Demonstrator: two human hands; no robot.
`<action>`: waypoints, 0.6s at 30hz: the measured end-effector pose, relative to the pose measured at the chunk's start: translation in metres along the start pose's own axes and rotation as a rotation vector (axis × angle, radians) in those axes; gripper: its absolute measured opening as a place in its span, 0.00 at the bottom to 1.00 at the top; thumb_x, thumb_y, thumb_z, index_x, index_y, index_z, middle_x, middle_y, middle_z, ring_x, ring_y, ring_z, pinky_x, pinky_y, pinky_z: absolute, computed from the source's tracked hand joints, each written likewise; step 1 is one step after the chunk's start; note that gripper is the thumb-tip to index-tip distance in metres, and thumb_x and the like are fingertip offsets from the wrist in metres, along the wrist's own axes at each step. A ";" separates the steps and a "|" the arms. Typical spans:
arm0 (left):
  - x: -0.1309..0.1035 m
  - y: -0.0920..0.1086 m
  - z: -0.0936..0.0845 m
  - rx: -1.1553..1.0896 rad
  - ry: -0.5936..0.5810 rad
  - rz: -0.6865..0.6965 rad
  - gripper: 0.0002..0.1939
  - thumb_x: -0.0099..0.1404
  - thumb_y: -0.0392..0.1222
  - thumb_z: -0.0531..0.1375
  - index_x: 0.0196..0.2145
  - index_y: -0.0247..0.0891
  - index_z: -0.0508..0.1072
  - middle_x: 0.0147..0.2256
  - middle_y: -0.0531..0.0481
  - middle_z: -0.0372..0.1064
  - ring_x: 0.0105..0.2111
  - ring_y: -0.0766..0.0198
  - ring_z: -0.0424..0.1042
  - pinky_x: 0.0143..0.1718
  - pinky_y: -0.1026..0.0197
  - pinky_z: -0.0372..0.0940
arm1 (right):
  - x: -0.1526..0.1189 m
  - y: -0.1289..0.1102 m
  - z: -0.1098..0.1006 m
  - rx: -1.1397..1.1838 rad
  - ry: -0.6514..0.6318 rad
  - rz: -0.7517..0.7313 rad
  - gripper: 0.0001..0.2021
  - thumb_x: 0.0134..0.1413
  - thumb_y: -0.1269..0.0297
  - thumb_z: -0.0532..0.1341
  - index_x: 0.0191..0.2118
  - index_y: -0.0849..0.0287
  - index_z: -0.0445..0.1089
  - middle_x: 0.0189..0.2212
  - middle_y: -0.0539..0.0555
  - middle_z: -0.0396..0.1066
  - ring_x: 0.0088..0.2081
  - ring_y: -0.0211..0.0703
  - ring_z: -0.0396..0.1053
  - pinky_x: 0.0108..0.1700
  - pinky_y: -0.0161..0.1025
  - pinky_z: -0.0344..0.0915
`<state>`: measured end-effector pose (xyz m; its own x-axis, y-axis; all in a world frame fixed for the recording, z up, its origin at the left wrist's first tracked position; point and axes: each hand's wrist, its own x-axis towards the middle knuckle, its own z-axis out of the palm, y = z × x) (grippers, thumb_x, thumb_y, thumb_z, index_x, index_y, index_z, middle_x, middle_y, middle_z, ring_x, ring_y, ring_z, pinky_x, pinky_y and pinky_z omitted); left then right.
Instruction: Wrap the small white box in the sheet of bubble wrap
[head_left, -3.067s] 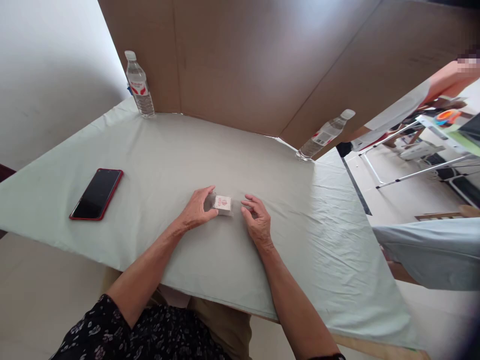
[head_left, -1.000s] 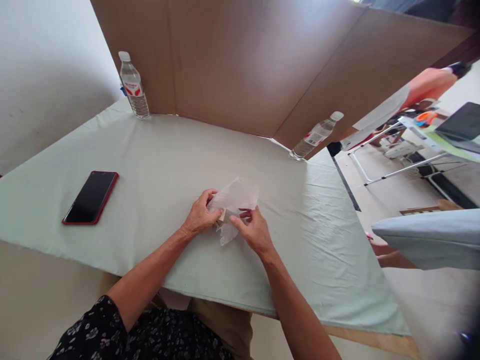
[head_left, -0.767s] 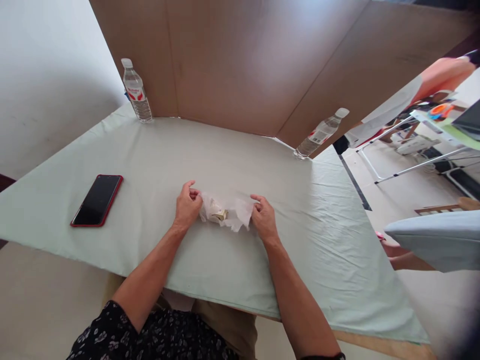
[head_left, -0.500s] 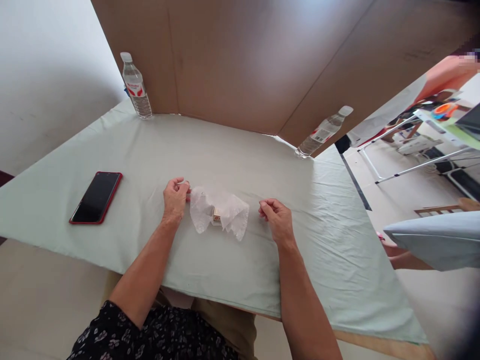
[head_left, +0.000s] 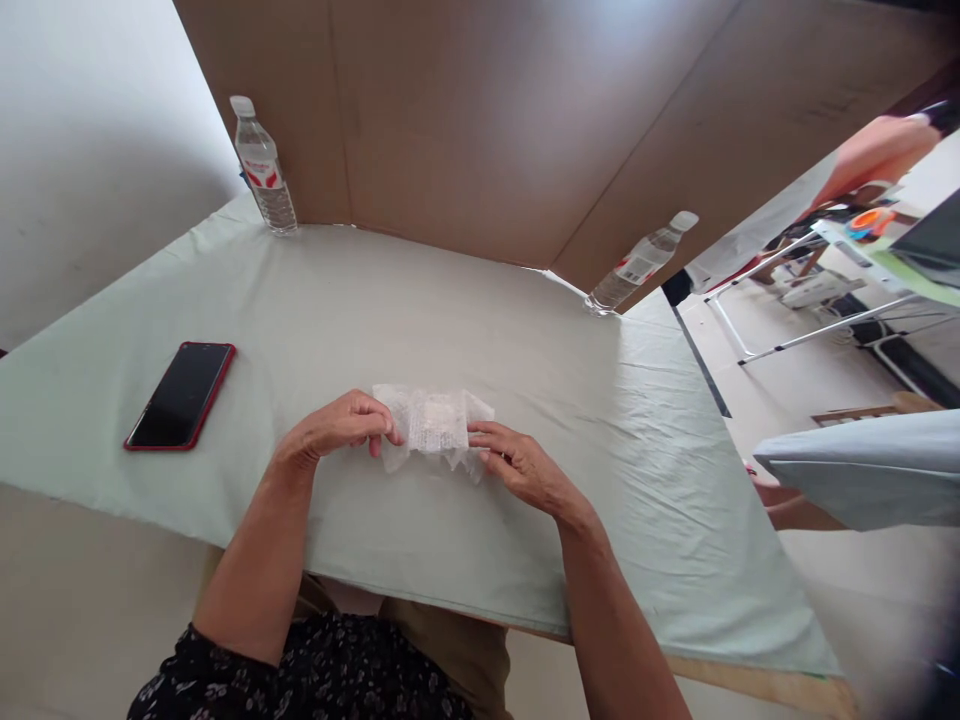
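Observation:
A sheet of bubble wrap [head_left: 439, 418] lies near the middle of the table, folded over a small boxy shape that shows only faintly through it. Loose flaps stick out at both ends. My left hand [head_left: 346, 425] is at the left end, its fingers curled against the wrap. At the right end my right hand [head_left: 525, 468] rests with fingers stretched out, index finger along the package's side and thumb lower down, near a loose flap. The surface of the small box itself is covered.
A phone in a red case [head_left: 180, 397] lies on the pale green tablecloth [head_left: 360, 310] to the left. Two water bottles [head_left: 264, 170] stand against a tall cardboard panel [head_left: 480, 130] at the back. Beyond the table's right edge are a folding table [head_left: 862, 250] and parts of a person.
The far part of the bubble wrap has come over toward me, covering the small box that showed before. Both hands have moved nearer to me, the right one inward to the package.

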<state>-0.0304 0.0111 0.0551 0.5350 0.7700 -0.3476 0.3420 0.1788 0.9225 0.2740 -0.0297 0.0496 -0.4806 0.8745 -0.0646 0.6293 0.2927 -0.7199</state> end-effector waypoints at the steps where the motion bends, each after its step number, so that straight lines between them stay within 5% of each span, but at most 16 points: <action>1: -0.001 0.001 0.001 0.032 -0.035 0.024 0.13 0.56 0.44 0.58 0.28 0.37 0.81 0.40 0.43 0.80 0.29 0.63 0.73 0.29 0.62 0.60 | 0.003 0.000 -0.002 0.017 0.001 -0.028 0.18 0.61 0.67 0.53 0.50 0.52 0.76 0.60 0.56 0.68 0.46 0.46 0.74 0.42 0.43 0.72; 7: 0.004 -0.001 0.004 0.002 0.063 0.226 0.12 0.58 0.45 0.59 0.35 0.41 0.82 0.55 0.45 0.73 0.56 0.48 0.68 0.53 0.52 0.63 | 0.031 0.004 -0.014 0.133 0.099 -0.007 0.22 0.60 0.57 0.57 0.60 0.51 0.67 0.68 0.58 0.55 0.45 0.45 0.73 0.46 0.47 0.72; 12: 0.015 -0.004 0.015 0.121 0.256 0.193 0.18 0.59 0.46 0.60 0.47 0.46 0.79 0.67 0.47 0.57 0.63 0.44 0.61 0.52 0.48 0.67 | 0.063 0.014 -0.008 0.034 0.131 0.030 0.34 0.53 0.46 0.64 0.64 0.52 0.62 0.70 0.59 0.51 0.63 0.55 0.61 0.56 0.50 0.68; 15: 0.027 -0.012 0.025 0.275 0.438 0.195 0.26 0.60 0.48 0.61 0.57 0.46 0.72 0.71 0.46 0.45 0.68 0.44 0.51 0.52 0.47 0.68 | 0.090 0.028 0.002 -0.076 0.191 0.021 0.29 0.58 0.47 0.60 0.62 0.55 0.65 0.66 0.60 0.59 0.64 0.55 0.59 0.59 0.51 0.64; 18: 0.038 -0.022 0.028 0.408 0.666 0.179 0.24 0.61 0.47 0.61 0.55 0.41 0.73 0.64 0.41 0.58 0.65 0.46 0.57 0.61 0.44 0.60 | 0.118 0.047 0.006 -0.217 0.428 0.113 0.19 0.63 0.56 0.55 0.54 0.57 0.70 0.56 0.61 0.70 0.58 0.53 0.66 0.61 0.52 0.62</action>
<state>0.0038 0.0188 0.0170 0.0785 0.9927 0.0917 0.6190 -0.1207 0.7761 0.2431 0.0849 0.0044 -0.1364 0.9726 0.1884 0.7977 0.2206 -0.5612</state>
